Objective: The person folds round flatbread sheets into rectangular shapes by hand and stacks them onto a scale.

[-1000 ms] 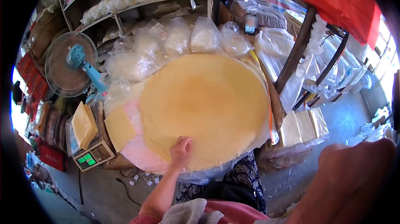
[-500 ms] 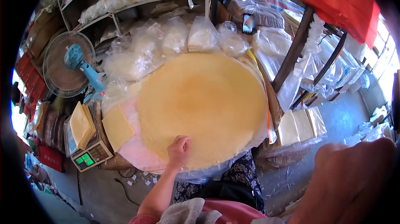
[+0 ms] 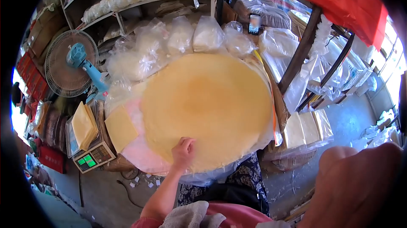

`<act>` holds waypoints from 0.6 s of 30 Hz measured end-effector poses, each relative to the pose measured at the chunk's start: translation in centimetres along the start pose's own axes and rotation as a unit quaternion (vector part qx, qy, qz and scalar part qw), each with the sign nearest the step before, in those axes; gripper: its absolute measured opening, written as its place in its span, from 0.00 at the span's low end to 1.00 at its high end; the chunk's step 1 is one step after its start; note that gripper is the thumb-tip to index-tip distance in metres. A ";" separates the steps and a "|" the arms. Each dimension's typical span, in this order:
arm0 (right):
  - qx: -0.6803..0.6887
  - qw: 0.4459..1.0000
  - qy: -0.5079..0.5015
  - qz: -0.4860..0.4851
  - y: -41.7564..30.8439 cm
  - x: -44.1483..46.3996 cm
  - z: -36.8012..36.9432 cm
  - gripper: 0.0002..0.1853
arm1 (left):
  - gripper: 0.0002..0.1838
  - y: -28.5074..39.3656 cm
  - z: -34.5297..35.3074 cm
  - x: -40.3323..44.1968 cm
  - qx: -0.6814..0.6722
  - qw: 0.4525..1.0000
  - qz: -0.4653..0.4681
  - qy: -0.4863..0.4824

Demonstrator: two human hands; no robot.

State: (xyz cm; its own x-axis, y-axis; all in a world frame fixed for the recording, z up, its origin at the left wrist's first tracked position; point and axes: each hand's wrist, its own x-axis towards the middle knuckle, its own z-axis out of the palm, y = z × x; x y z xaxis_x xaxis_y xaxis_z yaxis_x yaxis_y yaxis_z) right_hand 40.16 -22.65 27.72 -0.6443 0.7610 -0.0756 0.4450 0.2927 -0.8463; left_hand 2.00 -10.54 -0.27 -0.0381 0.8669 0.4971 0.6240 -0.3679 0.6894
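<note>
A large round stack of thin yellow sheets lies in front of me, its top looking smooth and slightly blurred. My left hand is over the near left part of this stack, fingers curled together; whatever they may pinch is hidden. Close to the camera at the lower right, my right hand is raised off the stack. Its back faces me and the fingers look folded in, so anything inside is out of sight. Left of the stack lie pink sheeting and a square yellow sheet.
A digital scale holds yellow squares. Behind it stands a blue fan. Filled clear bags line the back, with a phone to their right. Dark posts and bagged sheets flank the right side.
The whole view has shifted very slightly. Both hands keep nearly the same place and pose, and the stack looks unchanged.
</note>
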 end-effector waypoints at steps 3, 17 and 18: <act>0.001 1.000 0.002 0.002 -0.1 0.1 -0.2 0.07 | 0.06 0.0 -0.2 -0.6 0.003 1.000 -0.005 -0.003; -0.002 1.000 0.004 -0.006 0.0 0.3 0.1 0.07 | 0.06 0.0 0.0 -0.4 0.009 1.000 -0.006 0.004; -0.003 1.000 0.005 -0.005 0.0 0.4 0.0 0.07 | 0.07 0.0 0.1 -0.2 0.007 1.000 0.000 0.008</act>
State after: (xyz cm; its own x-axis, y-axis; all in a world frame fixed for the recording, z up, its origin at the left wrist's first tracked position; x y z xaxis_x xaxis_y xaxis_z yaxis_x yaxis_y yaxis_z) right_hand 39.95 -22.36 27.73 -0.6420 0.7642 -0.0615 0.4419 0.3033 -0.8442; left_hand 2.06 -10.65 -0.38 -0.0503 0.8609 0.5063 0.6346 -0.3639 0.6818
